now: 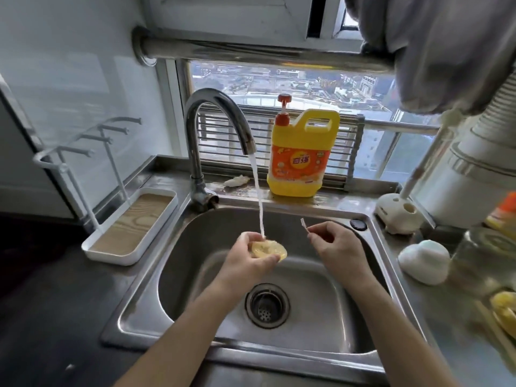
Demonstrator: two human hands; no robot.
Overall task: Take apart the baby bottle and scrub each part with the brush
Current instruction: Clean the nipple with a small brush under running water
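Left hand curled round a soft, yellowish translucent disc-shaped bottle part at frame centre, under the thin water stream. I note right hand just right of it, pinching a thin white stick. Both hang over the brushed-steel sink; curved chrome faucet and glossy yellow detergent jug above.

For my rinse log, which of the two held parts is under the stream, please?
The yellowish round part, left hand; the thin white piece in the right hand is off the stream.

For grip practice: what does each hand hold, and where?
Left hand: round translucent yellow bottle part, by its rim. Right hand: thin white stick, by its lower end.
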